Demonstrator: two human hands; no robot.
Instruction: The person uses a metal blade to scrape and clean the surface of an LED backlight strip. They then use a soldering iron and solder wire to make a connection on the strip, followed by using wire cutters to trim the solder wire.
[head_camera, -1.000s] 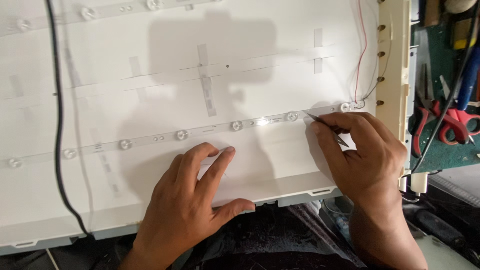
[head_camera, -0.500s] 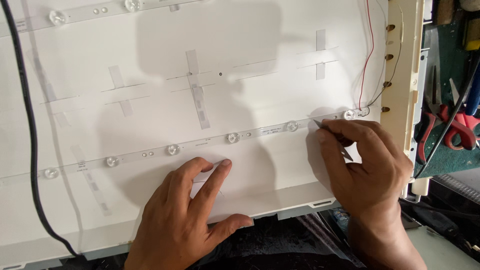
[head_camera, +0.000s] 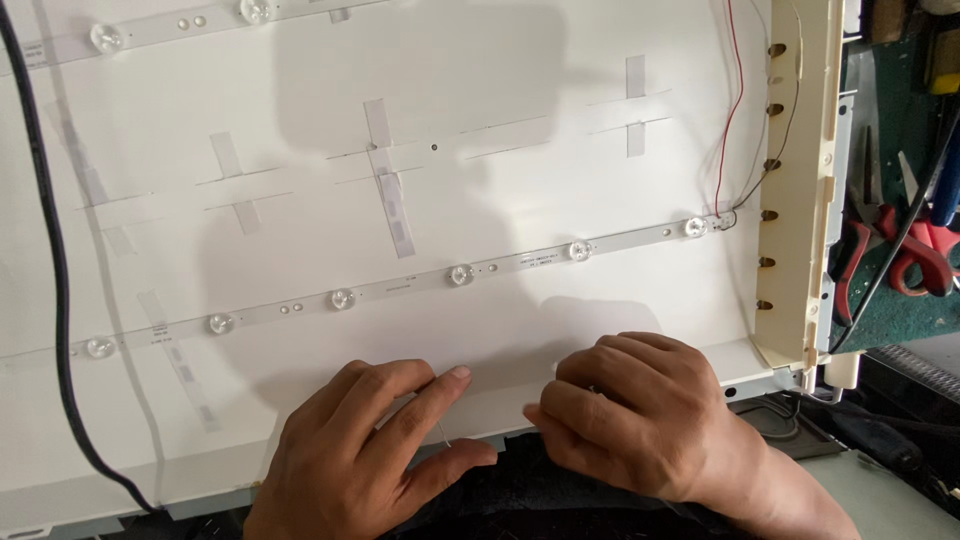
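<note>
A large white reflector sheet (head_camera: 560, 80) lies flat in front of me, with a strip of small round lensed lights (head_camera: 400, 288) running across it. My left hand (head_camera: 360, 450) is at the sheet's lower edge, fingers on top and thumb below it, pinching the edge. A thin pale wire shows between index finger and thumb. My right hand (head_camera: 640, 415) sits beside it at the same edge. Its fingers are curled under and the fingertips are hidden, so I cannot see whether it holds anything.
A second light strip (head_camera: 170, 28) crosses the top left. A black cable (head_camera: 50, 260) runs down the left side. Thin red and black wires (head_camera: 735, 110) reach the strip's right end. A cream frame rail (head_camera: 800, 200) borders the right, with red-handled pliers (head_camera: 905, 255) beyond. Dark cloth (head_camera: 540, 490) lies below.
My right hand left the strip's right end, where it held a thin probe, and came down to the lower edge. One light that glowed is now dark. My left hand curled onto the edge.
</note>
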